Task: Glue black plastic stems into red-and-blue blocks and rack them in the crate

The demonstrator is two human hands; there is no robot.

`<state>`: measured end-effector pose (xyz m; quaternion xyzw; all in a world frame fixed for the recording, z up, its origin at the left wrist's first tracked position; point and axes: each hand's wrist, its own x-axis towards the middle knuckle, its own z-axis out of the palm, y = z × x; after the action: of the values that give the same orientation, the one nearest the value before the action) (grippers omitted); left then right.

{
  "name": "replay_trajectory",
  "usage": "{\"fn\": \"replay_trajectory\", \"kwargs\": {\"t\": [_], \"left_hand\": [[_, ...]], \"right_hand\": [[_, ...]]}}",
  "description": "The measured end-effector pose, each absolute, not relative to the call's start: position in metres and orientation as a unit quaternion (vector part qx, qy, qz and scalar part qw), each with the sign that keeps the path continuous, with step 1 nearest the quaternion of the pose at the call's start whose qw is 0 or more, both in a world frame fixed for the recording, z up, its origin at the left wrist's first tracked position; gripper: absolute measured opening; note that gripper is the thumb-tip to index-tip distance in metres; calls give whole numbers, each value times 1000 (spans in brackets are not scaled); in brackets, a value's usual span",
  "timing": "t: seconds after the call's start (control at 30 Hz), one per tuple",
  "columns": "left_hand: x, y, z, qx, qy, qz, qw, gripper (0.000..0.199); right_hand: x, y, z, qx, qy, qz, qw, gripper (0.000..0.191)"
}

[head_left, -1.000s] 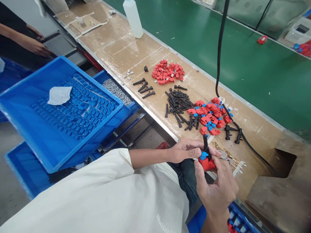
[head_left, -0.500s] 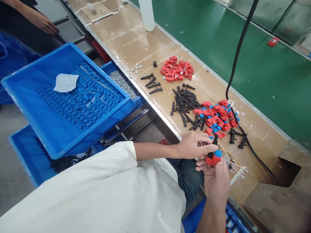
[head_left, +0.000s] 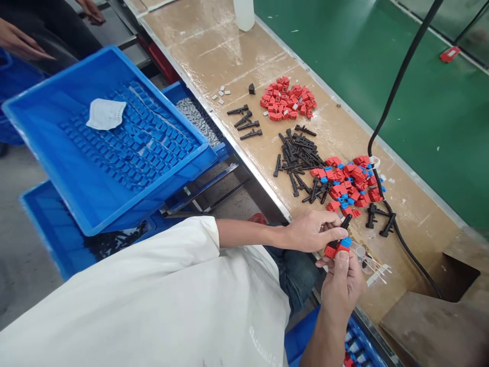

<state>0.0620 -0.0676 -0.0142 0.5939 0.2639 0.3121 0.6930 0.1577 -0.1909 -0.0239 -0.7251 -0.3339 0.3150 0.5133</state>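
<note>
My left hand [head_left: 311, 230] pinches a black plastic stick-like part [head_left: 347, 221] between thumb and fingers. My right hand [head_left: 344, 283] grips a small red and blue plastic block [head_left: 343, 245] from below, thumb pressed on its red side. The two parts meet between my hands; whether they are joined is hidden by my fingers. Just beyond lies a pile of red and blue blocks [head_left: 353, 183]. Beside it is a heap of black stick parts [head_left: 300, 150], with a few more black parts [head_left: 380, 219] to the right.
Farther along the bench are red blocks [head_left: 286, 99] and small white pieces [head_left: 221, 94]. A black cable [head_left: 397, 237] crosses the right side, near cotton swabs [head_left: 376, 267]. Blue crates [head_left: 97, 227] stand left. Another person's hand [head_left: 23, 43] shows top left. A green surface [head_left: 344, 56] runs behind.
The view has shifted slightly. My hands still hold the same parts together, the black stick now tilting more to the right. The other person's hands have moved at the upper left.
</note>
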Motion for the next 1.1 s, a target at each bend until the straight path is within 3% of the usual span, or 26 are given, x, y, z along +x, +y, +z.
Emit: {"fn": "replay_trajectory", "kwargs": {"t": [0.2,0.37,0.6,0.8,1.1], "left_hand": [[64,-70,-14,569,257,322,711,49],[65,-68,-16,584,226,360,692,48],[64,-67,-15,561,233,330,723,49],[66,-66,-11,554,216,354,722,49],[66,-81,-20,463,224,393,762,48]], "right_hand": [[150,-187,-25,-732,-309,256,551,37],[147,-184,-22,-743,-365,171,535,34],[150,-182,-17,-730,-401,151,532,35],[149,-186,-22,-719,-358,207,558,31],[138,-175,-18,-716,-459,1,526,26]]}}
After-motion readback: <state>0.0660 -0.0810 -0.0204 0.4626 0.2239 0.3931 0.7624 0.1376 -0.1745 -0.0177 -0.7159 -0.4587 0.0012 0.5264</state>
